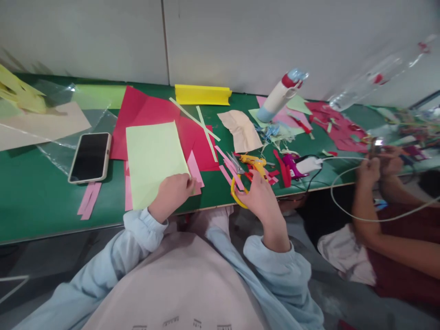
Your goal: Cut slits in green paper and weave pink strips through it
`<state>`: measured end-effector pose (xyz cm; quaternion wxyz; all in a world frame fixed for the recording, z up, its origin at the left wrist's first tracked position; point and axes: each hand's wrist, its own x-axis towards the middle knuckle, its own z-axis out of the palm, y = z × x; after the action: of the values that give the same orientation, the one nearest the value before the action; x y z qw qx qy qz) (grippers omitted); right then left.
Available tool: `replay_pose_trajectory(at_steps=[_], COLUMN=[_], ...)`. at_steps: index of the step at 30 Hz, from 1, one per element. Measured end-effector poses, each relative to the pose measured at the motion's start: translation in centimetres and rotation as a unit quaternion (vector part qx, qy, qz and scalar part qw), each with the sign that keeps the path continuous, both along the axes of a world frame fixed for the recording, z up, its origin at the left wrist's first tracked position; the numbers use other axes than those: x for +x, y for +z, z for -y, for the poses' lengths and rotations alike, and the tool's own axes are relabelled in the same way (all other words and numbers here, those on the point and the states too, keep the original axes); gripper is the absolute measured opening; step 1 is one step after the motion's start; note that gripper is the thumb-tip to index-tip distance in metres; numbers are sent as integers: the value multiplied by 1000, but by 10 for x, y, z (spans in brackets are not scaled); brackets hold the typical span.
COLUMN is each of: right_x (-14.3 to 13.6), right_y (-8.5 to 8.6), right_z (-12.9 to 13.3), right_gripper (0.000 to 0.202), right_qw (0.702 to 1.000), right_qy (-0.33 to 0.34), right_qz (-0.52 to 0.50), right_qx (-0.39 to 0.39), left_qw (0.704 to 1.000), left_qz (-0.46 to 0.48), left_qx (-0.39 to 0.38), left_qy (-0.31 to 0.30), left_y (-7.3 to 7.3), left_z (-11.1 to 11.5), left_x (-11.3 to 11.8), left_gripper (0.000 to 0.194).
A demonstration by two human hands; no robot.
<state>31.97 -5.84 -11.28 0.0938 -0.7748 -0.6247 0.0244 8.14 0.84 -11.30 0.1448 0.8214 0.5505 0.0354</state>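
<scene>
My left hand [173,195] is closed at the lower right edge of a light green sheet of paper [153,158], its thumb and fingers pinched together there. The sheet lies flat over red paper [146,107] and pink paper [195,169]. My right hand [260,195] has its fingers curled about the handles of a pair of scissors [238,196], whose blades point away from me over pink paper strips [224,172]. Just beyond this hand lies a yellow glue gun [253,160]. Two pale green strips [202,121] cross on the red paper.
A phone [90,157] lies at left beside clear plastic wrap [57,156]. Folded yellow card [202,95], brown paper [240,130] and a bottle [280,97] stand or lie toward the wall. At right, a co-worker's hands [376,160] hold something by a white cable [335,183].
</scene>
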Motion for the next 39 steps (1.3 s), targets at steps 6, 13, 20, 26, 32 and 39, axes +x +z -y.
replay_pose_trajectory(at_steps=[6,13,20,26,32,39], right_x=[4,7,19,23,21,2], right_y=[6,22,30,31,10,-1], right_z=[18,30,33,24,14,6], right_gripper=[81,84,76,88,86,91], right_qw=[999,985,984,986,902,799], right_qy=[3,-60,-95,-90,-15,0], right_qz=[34,160,142,-124,-427,-601], right_qx=[-25,-11,47,70,66,19], left_qw=[997,997,997,996,997,998], left_qz=[44,46,48,50,43,44], left_qx=[-56,-63,-66,-69,-58,-50], left_qy=[-5,5,9,7,13,16], left_y=[-2,-3,-2,-3,-5,-7], left_z=[-5,-6,-5,-4,-5,-5], left_x=[0,-3,-2,-2,-3,-6], left_gripper=[28,24,24,24,27,25])
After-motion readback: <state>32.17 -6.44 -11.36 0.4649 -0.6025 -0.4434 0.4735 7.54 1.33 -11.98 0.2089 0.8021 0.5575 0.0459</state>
